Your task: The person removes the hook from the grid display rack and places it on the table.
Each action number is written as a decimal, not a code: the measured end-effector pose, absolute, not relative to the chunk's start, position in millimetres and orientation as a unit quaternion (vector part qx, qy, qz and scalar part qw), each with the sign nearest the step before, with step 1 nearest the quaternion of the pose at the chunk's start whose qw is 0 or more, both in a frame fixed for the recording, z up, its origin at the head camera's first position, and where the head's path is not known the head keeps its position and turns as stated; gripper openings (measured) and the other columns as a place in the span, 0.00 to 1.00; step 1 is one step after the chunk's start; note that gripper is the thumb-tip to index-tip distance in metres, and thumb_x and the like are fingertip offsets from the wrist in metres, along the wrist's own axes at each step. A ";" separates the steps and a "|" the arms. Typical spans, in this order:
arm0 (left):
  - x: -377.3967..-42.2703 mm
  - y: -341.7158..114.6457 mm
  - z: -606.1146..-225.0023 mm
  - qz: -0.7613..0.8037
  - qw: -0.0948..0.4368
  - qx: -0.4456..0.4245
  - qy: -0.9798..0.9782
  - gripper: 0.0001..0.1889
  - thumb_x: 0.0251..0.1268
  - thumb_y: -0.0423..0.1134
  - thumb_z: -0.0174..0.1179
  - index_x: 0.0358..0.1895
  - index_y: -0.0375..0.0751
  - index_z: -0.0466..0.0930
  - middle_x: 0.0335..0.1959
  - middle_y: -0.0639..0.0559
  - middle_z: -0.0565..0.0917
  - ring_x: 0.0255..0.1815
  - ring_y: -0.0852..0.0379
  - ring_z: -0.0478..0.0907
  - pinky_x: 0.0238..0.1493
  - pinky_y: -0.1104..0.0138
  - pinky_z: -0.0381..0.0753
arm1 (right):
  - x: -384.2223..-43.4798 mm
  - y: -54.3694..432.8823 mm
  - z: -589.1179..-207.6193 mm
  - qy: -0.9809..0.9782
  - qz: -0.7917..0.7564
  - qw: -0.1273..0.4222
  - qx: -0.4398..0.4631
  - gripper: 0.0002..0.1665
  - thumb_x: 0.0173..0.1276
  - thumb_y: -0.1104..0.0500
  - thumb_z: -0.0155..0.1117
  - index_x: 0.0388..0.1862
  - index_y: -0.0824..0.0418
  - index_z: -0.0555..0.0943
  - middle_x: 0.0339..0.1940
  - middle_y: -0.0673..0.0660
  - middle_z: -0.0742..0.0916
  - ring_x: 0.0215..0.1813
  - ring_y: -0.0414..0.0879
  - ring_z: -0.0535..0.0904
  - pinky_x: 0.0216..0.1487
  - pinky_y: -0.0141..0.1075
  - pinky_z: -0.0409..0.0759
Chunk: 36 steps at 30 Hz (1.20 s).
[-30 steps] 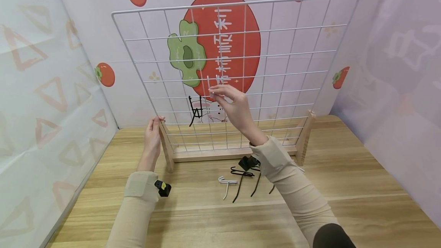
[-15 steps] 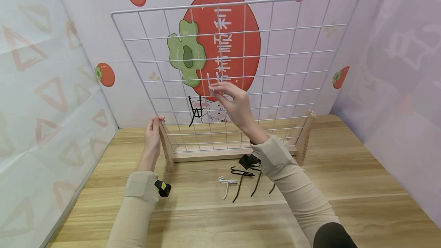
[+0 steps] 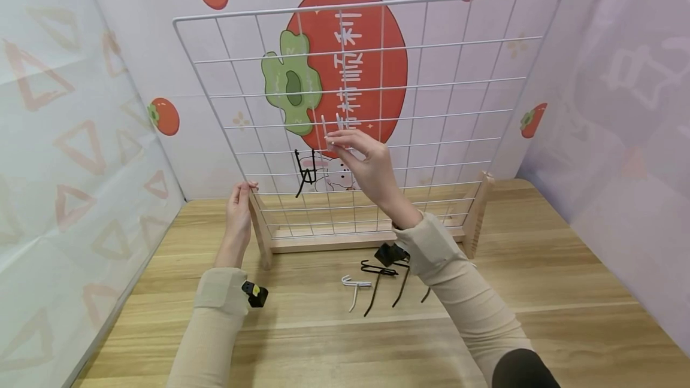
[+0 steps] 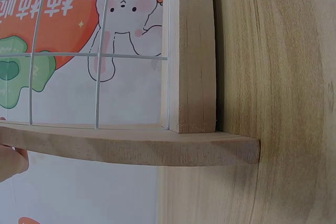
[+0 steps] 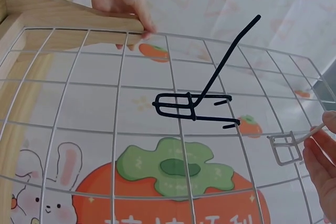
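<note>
My right hand [image 3: 363, 163] pinches the arm of a white wire hook [image 5: 286, 148] between thumb and fingertips. The hook is against the white wire grid panel [image 3: 453, 84], its prongs pointing up; the fingers partly cover it in the head view, and I cannot tell whether it is seated on the wires. My left hand [image 3: 239, 211] grips the upper end of the left wooden upright [image 4: 131, 148] of the stand. To the left of the right hand and lower, a black wire hook [image 5: 176, 106] hangs on the grid.
On the wooden table [image 3: 302, 340] before the stand lie a white hook [image 3: 356, 285] and several black hooks [image 3: 377, 280], partly hidden by the right sleeve. The right wooden upright [image 3: 478, 217] supports the grid's other side. A printed cloth backdrop [image 3: 458, 166] stands behind.
The white hook and right hand have risen slightly, and the hook's prongs have shifted a little left. The left hand stays on the upright.
</note>
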<state>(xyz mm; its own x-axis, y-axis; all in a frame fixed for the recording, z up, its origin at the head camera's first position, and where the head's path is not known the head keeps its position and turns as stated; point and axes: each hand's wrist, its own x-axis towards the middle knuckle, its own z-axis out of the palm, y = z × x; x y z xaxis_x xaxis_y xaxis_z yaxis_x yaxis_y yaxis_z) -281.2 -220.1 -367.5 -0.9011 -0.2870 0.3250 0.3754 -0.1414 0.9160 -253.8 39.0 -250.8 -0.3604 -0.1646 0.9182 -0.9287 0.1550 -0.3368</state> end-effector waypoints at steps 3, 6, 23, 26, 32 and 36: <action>-280.8 -220.3 -367.6 -0.753 0.219 -0.035 -0.620 0.10 0.67 0.45 0.44 0.29 0.49 0.70 0.37 0.55 0.73 0.55 0.55 0.62 0.62 0.67 0.51 | -252.6 39.3 -251.8 -0.657 0.498 0.382 0.419 0.09 0.53 0.73 0.62 0.35 0.72 0.80 0.37 0.64 0.83 0.44 0.50 0.78 0.48 0.33 0.75; -280.8 -220.6 -368.0 -0.751 0.219 -0.034 -0.622 0.10 0.66 0.46 0.44 0.29 0.50 0.70 0.37 0.53 0.73 0.54 0.58 0.62 0.61 0.67 0.52 | -251.3 39.7 -252.8 -0.654 0.494 0.384 0.425 0.09 0.53 0.74 0.62 0.35 0.72 0.80 0.37 0.65 0.83 0.43 0.52 0.79 0.47 0.33 0.75; -280.8 -219.4 -366.6 -0.756 0.214 -0.029 -0.618 0.10 0.66 0.47 0.44 0.31 0.47 0.69 0.39 0.52 0.72 0.50 0.61 0.64 0.57 0.70 0.57 | -241.7 44.6 -264.1 -0.663 0.483 0.373 0.434 0.09 0.53 0.73 0.62 0.36 0.71 0.80 0.38 0.62 0.83 0.43 0.48 0.79 0.45 0.32 0.76; -280.9 -219.5 -366.6 -0.756 0.216 -0.029 -0.617 0.10 0.66 0.47 0.44 0.31 0.47 0.70 0.38 0.54 0.72 0.50 0.61 0.64 0.57 0.70 0.57 | -239.6 45.8 -266.2 -0.662 0.481 0.372 0.439 0.10 0.52 0.74 0.62 0.36 0.71 0.80 0.38 0.63 0.83 0.44 0.49 0.79 0.46 0.33 0.75; -280.9 -219.9 -366.8 -0.756 0.214 -0.027 -0.618 0.10 0.66 0.47 0.44 0.31 0.47 0.70 0.38 0.56 0.73 0.50 0.61 0.64 0.58 0.69 0.56 | -236.4 47.5 -270.5 -0.660 0.476 0.371 0.447 0.11 0.51 0.75 0.63 0.36 0.72 0.80 0.38 0.63 0.83 0.44 0.50 0.79 0.48 0.35 0.75; -280.3 -219.7 -366.5 -0.754 0.215 -0.028 -0.620 0.10 0.66 0.47 0.44 0.30 0.48 0.70 0.37 0.56 0.73 0.51 0.60 0.64 0.60 0.68 0.54 | -233.5 48.6 -272.7 -0.658 0.477 0.372 0.449 0.12 0.50 0.75 0.63 0.36 0.72 0.80 0.37 0.63 0.83 0.44 0.51 0.78 0.51 0.37 0.73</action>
